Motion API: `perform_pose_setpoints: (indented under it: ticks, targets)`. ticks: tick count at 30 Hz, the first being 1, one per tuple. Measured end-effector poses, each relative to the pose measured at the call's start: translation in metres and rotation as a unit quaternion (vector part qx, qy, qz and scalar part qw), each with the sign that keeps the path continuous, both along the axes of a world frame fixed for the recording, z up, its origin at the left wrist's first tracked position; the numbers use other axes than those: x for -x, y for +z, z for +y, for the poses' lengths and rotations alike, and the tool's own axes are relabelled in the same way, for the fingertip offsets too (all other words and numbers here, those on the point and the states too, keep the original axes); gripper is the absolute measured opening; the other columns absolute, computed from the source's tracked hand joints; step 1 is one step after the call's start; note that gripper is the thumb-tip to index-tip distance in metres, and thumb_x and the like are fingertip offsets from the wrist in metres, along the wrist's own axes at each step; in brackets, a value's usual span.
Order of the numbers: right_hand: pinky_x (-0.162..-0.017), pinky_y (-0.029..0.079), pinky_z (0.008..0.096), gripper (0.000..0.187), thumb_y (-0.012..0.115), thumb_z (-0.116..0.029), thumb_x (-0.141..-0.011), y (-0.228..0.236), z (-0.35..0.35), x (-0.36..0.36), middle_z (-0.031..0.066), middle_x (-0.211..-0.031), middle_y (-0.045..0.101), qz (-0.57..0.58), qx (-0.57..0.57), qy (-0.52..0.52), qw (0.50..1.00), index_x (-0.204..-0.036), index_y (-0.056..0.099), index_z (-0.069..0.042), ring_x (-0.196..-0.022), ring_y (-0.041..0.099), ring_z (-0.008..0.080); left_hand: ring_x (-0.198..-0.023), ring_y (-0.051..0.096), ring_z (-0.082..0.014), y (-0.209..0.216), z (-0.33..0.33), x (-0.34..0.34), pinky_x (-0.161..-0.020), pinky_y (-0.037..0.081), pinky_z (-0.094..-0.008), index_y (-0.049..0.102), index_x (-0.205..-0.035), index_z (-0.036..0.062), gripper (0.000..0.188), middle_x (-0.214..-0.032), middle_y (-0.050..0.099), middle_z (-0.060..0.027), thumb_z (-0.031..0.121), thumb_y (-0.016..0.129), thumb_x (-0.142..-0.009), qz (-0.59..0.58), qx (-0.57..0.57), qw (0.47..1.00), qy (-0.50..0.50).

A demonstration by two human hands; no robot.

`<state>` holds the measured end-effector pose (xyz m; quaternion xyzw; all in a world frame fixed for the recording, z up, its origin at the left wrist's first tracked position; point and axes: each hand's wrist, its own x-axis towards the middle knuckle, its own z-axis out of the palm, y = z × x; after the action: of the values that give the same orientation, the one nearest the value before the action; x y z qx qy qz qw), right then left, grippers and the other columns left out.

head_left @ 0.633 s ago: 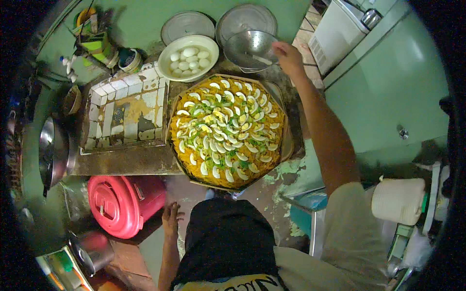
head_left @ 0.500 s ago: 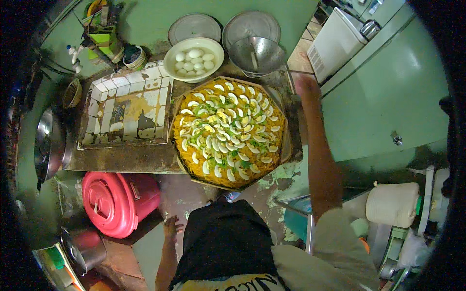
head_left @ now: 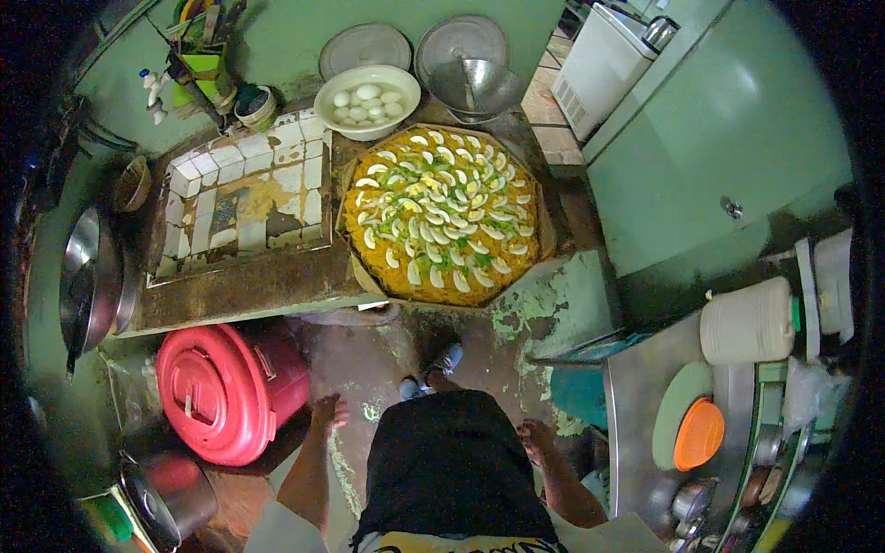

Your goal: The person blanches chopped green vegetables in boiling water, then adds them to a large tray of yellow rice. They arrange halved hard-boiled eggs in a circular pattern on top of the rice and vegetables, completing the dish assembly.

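Both hands hang low at my sides, below the counter's front edge, touching nothing. My left hand [head_left: 330,411] is beside the red lidded bucket [head_left: 214,387], its fingers loosely apart. Across from it, my right hand [head_left: 533,439] hangs to the right of my dark apron, empty with fingers loosely bent. On the counter sits a large octagonal tray [head_left: 546,230] of orange-yellow noodles [head_left: 383,260], topped with egg slices [head_left: 449,205] and chopped greens. Behind it, a cream bowl [head_left: 323,109] holds several whole peeled eggs [head_left: 368,91] in liquid.
A metal colander [head_left: 475,88] and two round lids [head_left: 365,51] are behind the tray. The worn tiled basin [head_left: 244,214] occupies the counter's left. To my right are a metal table [head_left: 636,405] with an orange lid [head_left: 699,434], and a green door [head_left: 728,138].
My right arm has drawn back from beyond the counter's right end to my side. My view has shifted, and my feet now show. The tray and bowl stay on the counter.
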<state>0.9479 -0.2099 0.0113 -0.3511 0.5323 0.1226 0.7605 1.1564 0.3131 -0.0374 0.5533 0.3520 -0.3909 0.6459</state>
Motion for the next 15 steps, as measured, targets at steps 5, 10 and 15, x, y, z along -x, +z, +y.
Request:
perform_pose_setpoints:
  ticks: [5, 10, 15]
  targets:
    - [-0.041, 0.031, 0.0234, 0.01, 0.052, -0.016, -0.088, 0.013, 0.015, 0.067, -0.0036, -0.065, 0.053, 0.076, 0.139, 0.199, 0.967, -0.079, 0.057, -0.016, -0.047, 0.042, 0.0088, -0.082, 0.065, -0.024, 0.016, -0.025, -0.035, -0.067, 0.052, -0.0415, 0.053, -0.121, 0.0145, 0.043, -0.107, 0.064, -0.0085, 0.041, 0.057, -0.088, -0.113, 0.029, 0.992, -0.051]
    - [-0.04, 0.03, 0.0244, 0.015, 0.054, -0.019, -0.089, 0.005, 0.015, 0.031, -0.0032, -0.061, 0.051, -0.039, 0.138, 0.258, 0.956, -0.077, 0.059, -0.012, -0.046, 0.04, 0.0084, -0.079, 0.065, -0.0242, 0.014, -0.024, -0.011, -0.066, 0.052, -0.042, 0.054, -0.119, 0.0142, 0.038, -0.104, 0.065, -0.0076, 0.036, 0.058, -0.088, -0.03, 0.11, 0.991, -0.066]
    - [-0.091, 0.049, 0.0383, 0.045, 0.063, -0.018, -0.087, 0.02, 0.06, -0.12, 0.013, -0.121, 0.057, -0.285, -0.031, 0.127, 0.949, -0.127, 0.049, -0.003, -0.11, 0.057, 0.0267, -0.075, 0.065, -0.0246, -0.004, -0.021, 0.052, -0.064, 0.052, -0.0414, 0.056, -0.117, 0.0157, 0.034, -0.096, 0.066, -0.0061, 0.032, 0.058, -0.088, 0.079, 0.024, 0.988, -0.127]
